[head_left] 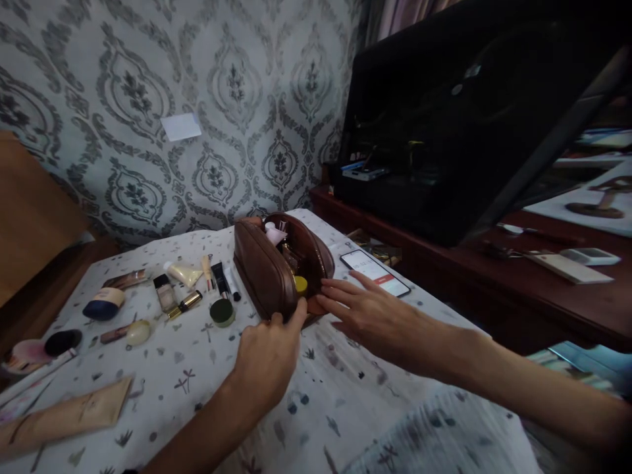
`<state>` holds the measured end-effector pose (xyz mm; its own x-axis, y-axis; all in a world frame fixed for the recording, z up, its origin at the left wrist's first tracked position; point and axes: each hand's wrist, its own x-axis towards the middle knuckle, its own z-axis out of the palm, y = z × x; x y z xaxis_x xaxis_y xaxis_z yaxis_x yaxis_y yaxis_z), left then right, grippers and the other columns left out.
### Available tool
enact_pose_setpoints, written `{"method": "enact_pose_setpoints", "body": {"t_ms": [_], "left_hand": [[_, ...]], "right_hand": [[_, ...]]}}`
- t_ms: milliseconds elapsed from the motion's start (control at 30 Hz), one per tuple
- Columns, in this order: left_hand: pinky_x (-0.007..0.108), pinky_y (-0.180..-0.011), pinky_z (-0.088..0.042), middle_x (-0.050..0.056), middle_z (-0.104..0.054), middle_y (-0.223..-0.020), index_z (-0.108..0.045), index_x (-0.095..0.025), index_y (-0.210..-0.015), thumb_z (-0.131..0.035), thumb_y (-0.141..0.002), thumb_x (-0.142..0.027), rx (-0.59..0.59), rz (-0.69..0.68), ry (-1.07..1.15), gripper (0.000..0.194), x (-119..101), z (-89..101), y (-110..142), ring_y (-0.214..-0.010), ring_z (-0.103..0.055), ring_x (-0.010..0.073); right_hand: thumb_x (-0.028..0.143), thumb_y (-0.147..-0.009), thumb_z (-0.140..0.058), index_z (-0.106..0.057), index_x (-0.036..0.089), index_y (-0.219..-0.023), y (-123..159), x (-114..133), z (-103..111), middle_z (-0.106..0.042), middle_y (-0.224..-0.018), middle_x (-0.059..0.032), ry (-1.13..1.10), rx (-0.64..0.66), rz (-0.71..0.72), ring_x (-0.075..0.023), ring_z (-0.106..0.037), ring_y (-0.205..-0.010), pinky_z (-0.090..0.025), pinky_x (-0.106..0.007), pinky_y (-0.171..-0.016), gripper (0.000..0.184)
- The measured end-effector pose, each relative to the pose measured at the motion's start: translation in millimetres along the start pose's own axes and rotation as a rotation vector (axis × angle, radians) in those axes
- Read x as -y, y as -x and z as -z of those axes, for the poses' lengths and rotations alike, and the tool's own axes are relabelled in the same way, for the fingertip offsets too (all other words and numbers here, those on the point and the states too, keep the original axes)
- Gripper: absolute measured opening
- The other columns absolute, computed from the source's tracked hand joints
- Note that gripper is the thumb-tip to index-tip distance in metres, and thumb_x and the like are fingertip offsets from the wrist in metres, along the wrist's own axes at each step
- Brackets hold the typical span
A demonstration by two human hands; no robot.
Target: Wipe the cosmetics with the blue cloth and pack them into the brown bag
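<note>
Apparently, the step is holding open the brown bag at twelve o'clock: left hand curled at its near end, grip unclear; right hand loosely open, holding nothing visible. Next calls for steadiness.

The head camera looks down over the near table, facing the wall

Ahead of you rises a grey damask-patterned wall with a white card on it. To your right, a large black screen stands on a dark red cabinet, a pinkish curtain above. Your cloth-covered worktop bears a lit phone; something brown and boxy fills your far left.
</note>
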<state>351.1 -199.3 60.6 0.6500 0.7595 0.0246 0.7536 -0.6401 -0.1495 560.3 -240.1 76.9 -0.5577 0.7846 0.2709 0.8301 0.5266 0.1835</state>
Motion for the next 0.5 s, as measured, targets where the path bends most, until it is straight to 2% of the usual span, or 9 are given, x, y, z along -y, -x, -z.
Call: {"method": "enact_pose_setpoints", "body": {"t_ms": [100,267,500], "left_hand": [[0.028,-0.059,-0.054,0.007,-0.072,-0.091,-0.036,-0.034,-0.152,-0.049,-0.096,-0.018,0.026,-0.002,0.003,0.06,1,2.5,-1,-0.074,-0.073,0.0229],[0.028,-0.058,-0.055,0.006,-0.071,-0.093,-0.035,-0.036,-0.152,-0.05,-0.094,-0.014,0.055,-0.009,0.003,0.065,2,2.8,-3,-0.075,-0.073,0.0231],[0.029,-0.056,-0.054,0.005,-0.071,-0.092,-0.034,-0.037,-0.153,-0.052,-0.094,-0.019,0.045,-0.017,-0.029,0.064,4,-3.2,-2,-0.074,-0.073,0.0232]], "right_hand": [[0.016,-0.09,-0.059,-0.061,0.015,-0.125,6,5,-15,-0.066,-0.129,-0.0161,-0.007,-0.067,-0.052,-0.031,-0.06,-0.123,-0.047,-0.055,-0.105,0.036],[0.006,-0.088,-0.052,-0.058,0.012,-0.13,12,11,-26,-0.062,-0.134,-0.0187,-0.089,-0.137,-0.119,-0.0293,-0.065,-0.115,-0.058,-0.047,-0.094,0.043],[0.007,-0.091,-0.047,-0.054,0.009,-0.133,16,16,-40,-0.06,-0.135,-0.022,-0.196,-0.237,-0.191,-0.0285,-0.065,-0.119,-0.061,-0.042,-0.093,0.043]]}}
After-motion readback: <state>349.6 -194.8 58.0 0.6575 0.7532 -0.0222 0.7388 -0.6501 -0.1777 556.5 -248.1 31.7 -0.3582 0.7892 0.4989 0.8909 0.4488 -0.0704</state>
